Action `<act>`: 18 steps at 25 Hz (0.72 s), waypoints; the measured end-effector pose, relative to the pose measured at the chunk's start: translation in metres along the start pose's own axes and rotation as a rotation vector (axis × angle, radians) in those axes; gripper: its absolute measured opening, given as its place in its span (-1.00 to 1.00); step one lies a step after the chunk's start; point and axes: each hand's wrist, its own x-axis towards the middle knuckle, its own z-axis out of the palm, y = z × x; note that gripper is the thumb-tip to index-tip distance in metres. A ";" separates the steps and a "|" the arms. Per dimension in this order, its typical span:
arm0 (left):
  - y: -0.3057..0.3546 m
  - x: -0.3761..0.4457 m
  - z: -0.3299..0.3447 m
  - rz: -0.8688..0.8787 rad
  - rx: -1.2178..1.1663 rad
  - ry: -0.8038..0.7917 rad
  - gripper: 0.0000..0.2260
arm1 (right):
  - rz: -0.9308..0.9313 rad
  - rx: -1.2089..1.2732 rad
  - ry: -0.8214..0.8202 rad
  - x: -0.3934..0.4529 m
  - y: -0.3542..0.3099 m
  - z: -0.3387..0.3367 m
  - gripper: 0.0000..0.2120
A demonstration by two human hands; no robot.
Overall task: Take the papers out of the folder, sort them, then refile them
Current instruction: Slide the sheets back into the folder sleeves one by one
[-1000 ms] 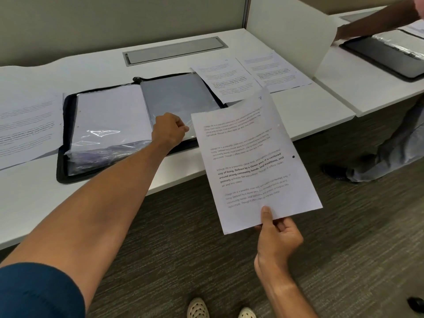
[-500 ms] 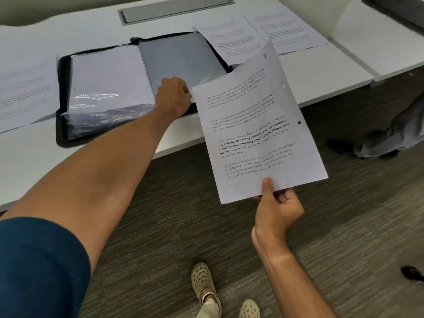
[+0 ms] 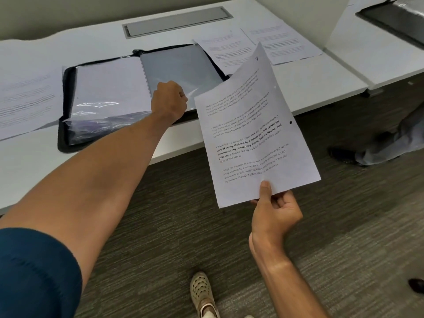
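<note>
A black zip folder [image 3: 66,125] lies open on the desk, while one printed sheet [image 3: 254,125] tilts above its right corner.

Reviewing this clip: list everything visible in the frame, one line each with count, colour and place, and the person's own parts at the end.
folder: one, black, lying open on the desk, clear plastic sleeves inside.
held sheet: one, white with printed text, in the air past the desk's front edge.
loose sheets: at least two right of the folder, white, printed; more at the desk's left edge.
desk: one, white.
cable hatch: one, grey, at the desk's back.
second folder: one, dark, on the neighbouring desk, top right.
another person's leg and shoe: grey trousers, dark shoe, at the right.
carpet: grey-brown.
shoe: beige, bottom centre.
left hand: curled at the folder's right sleeve; fingers hidden.
right hand: pinches the held sheet's bottom edge.
</note>
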 end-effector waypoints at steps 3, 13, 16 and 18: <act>-0.002 0.002 0.000 0.011 0.011 -0.006 -0.93 | 0.001 -0.004 0.005 0.001 0.000 0.004 -0.78; 0.000 0.005 -0.004 0.011 0.003 -0.029 -0.88 | 0.075 -0.120 -0.163 -0.026 0.023 0.026 -0.81; 0.000 0.005 -0.006 0.029 -0.001 -0.022 -0.86 | 0.135 -0.118 -0.233 -0.036 0.030 0.031 -0.78; -0.001 0.004 -0.008 0.030 0.017 -0.002 -0.87 | 0.206 -0.083 -0.262 -0.036 0.030 0.034 -0.74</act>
